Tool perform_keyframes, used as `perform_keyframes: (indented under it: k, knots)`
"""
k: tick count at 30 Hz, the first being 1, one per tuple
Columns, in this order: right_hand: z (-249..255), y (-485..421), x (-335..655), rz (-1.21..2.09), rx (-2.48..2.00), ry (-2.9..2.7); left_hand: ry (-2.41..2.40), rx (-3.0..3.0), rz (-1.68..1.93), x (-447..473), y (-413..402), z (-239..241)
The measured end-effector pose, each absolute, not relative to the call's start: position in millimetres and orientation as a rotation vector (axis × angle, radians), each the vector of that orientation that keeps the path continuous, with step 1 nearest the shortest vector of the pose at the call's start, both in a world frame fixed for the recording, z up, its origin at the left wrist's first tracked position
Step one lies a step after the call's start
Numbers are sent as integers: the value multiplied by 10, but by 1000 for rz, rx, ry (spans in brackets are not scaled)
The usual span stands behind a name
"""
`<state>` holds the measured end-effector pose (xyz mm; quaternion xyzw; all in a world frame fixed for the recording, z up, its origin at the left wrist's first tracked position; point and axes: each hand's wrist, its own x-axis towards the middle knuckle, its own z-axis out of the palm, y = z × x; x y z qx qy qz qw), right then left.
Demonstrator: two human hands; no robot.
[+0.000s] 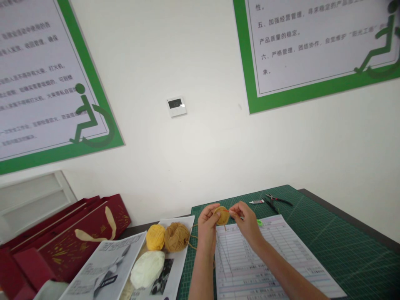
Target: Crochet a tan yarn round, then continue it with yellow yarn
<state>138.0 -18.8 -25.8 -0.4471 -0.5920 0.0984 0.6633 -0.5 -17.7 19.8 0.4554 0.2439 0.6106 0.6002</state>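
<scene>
Tan yarn disc [222, 216] raised between two hands, over the printed sheet's top-left corner.
Likely light, soft and floppy, with little slip, it is best pinched flat near the rim; the left hand [207, 221] has it between thumb and fingers, while the right hand [245, 216] grips a thin red tool [226, 211] in a narrow pinch at its edge. Beneath the forearms, the printed sheet [242, 262] carries table rows too small to read; past the hands, a small tube's [256, 202] label is unreadable too. Farthest, on the wall, the green-framed right poster [296, 54] shows "加强经营管理" and "团结协作"; the left poster [31, 83] includes "打火机".
</scene>
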Motion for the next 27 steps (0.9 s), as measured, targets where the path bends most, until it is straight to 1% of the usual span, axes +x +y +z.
perform_keyframes:
  k: [8, 27]
  knots:
    - [-265, -176, 1392, 169, -1017, -1396, 550, 1061, 1352, -24, -151, 158]
    - [-278, -141, 1360, 442, -1089, -1268, 549, 1014, 1363, -25, -82, 82]
